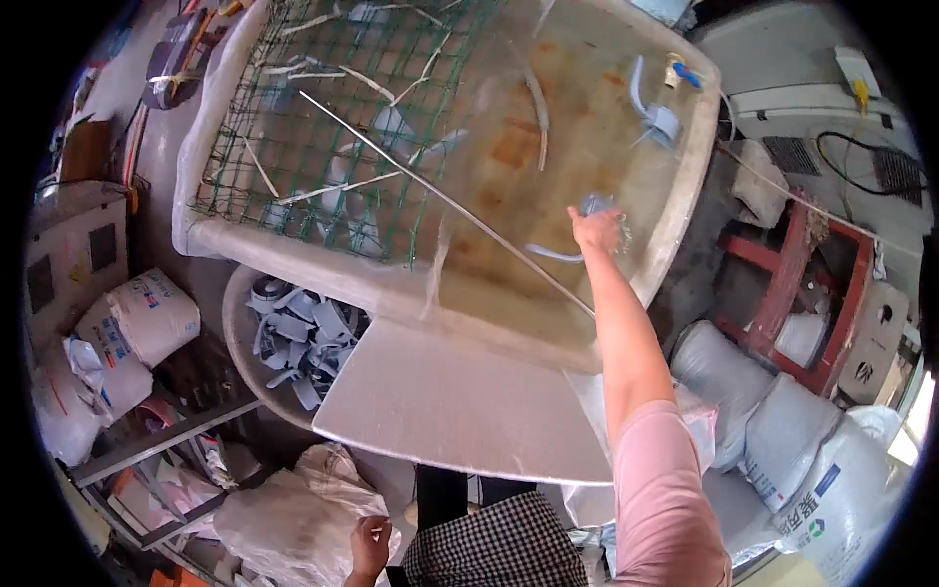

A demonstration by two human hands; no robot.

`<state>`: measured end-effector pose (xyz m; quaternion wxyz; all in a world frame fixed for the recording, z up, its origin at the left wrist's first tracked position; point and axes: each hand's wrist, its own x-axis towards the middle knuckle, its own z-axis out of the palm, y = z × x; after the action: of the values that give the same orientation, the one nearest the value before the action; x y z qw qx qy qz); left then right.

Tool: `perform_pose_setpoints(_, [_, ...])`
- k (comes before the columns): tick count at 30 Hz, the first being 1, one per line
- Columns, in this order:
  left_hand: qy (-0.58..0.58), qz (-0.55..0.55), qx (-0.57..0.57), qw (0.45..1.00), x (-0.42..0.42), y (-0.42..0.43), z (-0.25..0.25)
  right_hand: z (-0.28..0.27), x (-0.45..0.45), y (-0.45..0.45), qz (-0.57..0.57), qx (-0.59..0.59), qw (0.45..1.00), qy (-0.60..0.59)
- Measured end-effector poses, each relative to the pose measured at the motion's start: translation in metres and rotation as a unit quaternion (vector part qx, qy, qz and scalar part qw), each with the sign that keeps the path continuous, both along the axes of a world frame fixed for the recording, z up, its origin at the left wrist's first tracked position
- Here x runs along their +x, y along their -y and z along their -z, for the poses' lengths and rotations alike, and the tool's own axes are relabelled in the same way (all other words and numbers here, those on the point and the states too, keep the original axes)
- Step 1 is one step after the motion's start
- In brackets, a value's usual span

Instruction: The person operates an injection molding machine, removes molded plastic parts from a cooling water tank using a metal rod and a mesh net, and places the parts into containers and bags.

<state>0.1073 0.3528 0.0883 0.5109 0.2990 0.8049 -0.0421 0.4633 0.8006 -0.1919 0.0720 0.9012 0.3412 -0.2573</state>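
Observation:
My right hand (599,232) reaches out over the water tub (675,210), its fingers closed around a grey-blue plastic part (595,203) at the water surface; splashing partly blurs the fingertips. Just left of that hand, a curved plastic strip (555,254) shows in the water. Another grey-blue part with a curved handle (661,125) floats near the far right corner. Low in the view, my left hand (370,548) hangs beside a white plastic bag (293,519); its fingers are loosely bent and apart, and nothing shows in them.
A green net (323,117) covers the tub's left side, with plastic parts beneath. A metal rod (450,203) crosses the tub diagonally. Below stand a pale board (460,401) and a basin (240,328) of grey parts. Filled sacks (792,430) and a red frame (782,284) stand right.

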Motion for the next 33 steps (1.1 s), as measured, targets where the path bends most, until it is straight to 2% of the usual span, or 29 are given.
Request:
perform_pose_setpoints(1, [0.000, 0.000, 0.014, 1.000, 0.001, 0.002, 0.003, 0.020, 0.004, -0.007, 0.009, -0.014, 1.000, -0.011])
perform_pose_setpoints(5, [-0.001, -0.035, -0.034, 0.999, 0.003, 0.018, 0.015, 0.036, -0.017, -0.023, -0.012, 0.008, 1.000, 0.002])
perform_pose_setpoints(7, [-0.001, -0.020, -0.023, 1.000, 0.005, 0.022, 0.019, 0.050, -0.034, -0.034, 0.026, 0.046, 0.996, -0.066])
perform_pose_setpoints(8, [-0.005, -0.001, -0.013, 1.000, 0.006, 0.023, 0.021, 0.059, -0.047, -0.039, 0.010, 0.068, 0.996, -0.055])
perform_pose_setpoints(9, [-0.011, 0.050, -0.017, 0.999, 0.007, 0.018, 0.022, 0.067, -0.059, -0.043, 0.023, 0.083, 0.992, -0.090])
perform_pose_setpoints(12, [0.008, -0.005, 0.053, 0.999, 0.011, 0.026, 0.027, 0.083, -0.097, -0.061, -0.012, 0.091, 0.983, -0.158])
perform_pose_setpoints(13, [0.016, -0.013, -0.001, 1.000, 0.011, 0.018, 0.027, 0.083, -0.109, -0.062, -0.037, 0.092, 0.981, -0.164])
perform_pose_setpoints(14, [0.019, -0.010, 0.000, 1.000, 0.013, 0.019, 0.032, 0.098, -0.109, -0.063, -0.088, 0.122, 0.953, -0.262])
perform_pose_setpoints(15, [0.031, -0.051, -0.020, 0.998, 0.012, 0.027, 0.035, 0.130, -0.109, -0.064, -0.177, 0.144, 0.927, -0.297])
perform_pose_setpoints(16, [0.042, -0.092, -0.040, 0.994, 0.010, 0.030, 0.037, 0.125, -0.101, -0.066, -0.174, 0.144, 0.929, -0.294])
perform_pose_setpoints(18, [0.056, -0.063, -0.024, 0.996, 0.001, 0.042, 0.043, 0.110, -0.080, -0.074, -0.422, 0.239, 0.839, -0.246])
perform_pose_setpoints(20, [0.041, -0.111, -0.060, 0.991, -0.005, 0.063, 0.055, 0.051, -0.042, -0.102, -0.344, 0.235, 0.901, -0.120])
perform_pose_setpoints(21, [0.045, -0.090, -0.051, 0.994, -0.002, 0.046, 0.049, 0.054, -0.013, -0.120, -0.304, 0.333, 0.891, -0.049])
perform_pose_setpoints(22, [0.047, -0.090, -0.053, 0.993, -0.001, 0.043, 0.047, 0.053, 0.022, -0.137, -0.301, 0.416, 0.857, 0.037])
perform_pose_setpoints(23, [0.050, -0.066, -0.052, 0.995, -0.001, 0.041, 0.048, 0.064, 0.059, -0.153, -0.338, 0.413, 0.821, 0.204])
perform_pose_setpoints(24, [0.052, -0.042, -0.050, 0.997, -0.001, 0.040, 0.050, 0.055, 0.083, -0.166, -0.268, 0.289, 0.904, 0.165])
perform_pose_setpoints(25, [0.041, -0.027, -0.066, 0.997, -0.003, 0.051, 0.053, 0.052, 0.107, -0.168, -0.300, 0.243, 0.893, 0.230])
perform_pose_setpoints(26, [0.041, -0.026, -0.067, 0.997, -0.003, 0.055, 0.056, 0.054, 0.128, -0.170, -0.300, 0.242, 0.893, 0.231])
perform_pose_setpoints(28, [0.057, -0.081, -0.121, 0.988, -0.003, 0.062, 0.063, 0.057, 0.156, -0.175, -0.245, 0.161, 0.949, 0.119])
perform_pose_setpoints(30, [0.069, -0.119, -0.110, 0.984, -0.001, 0.077, 0.075, 0.059, 0.166, -0.175, -0.256, 0.114, 0.951, 0.128])
perform_pose_setpoints(31, [0.076, -0.264, -0.136, 0.952, -0.002, 0.085, 0.081, 0.057, 0.165, -0.174, -0.266, 0.068, 0.952, 0.137])
perform_pose_setpoints(32, [0.080, -0.404, -0.159, 0.897, -0.005, 0.095, 0.085, 0.055, 0.162, -0.172, -0.267, 0.067, 0.952, 0.136])
perform_pose_setpoints(33, [0.041, -0.222, -0.192, 0.955, -0.002, 0.095, 0.085, 0.051, 0.156, -0.169, -0.271, 0.040, 0.948, 0.164])
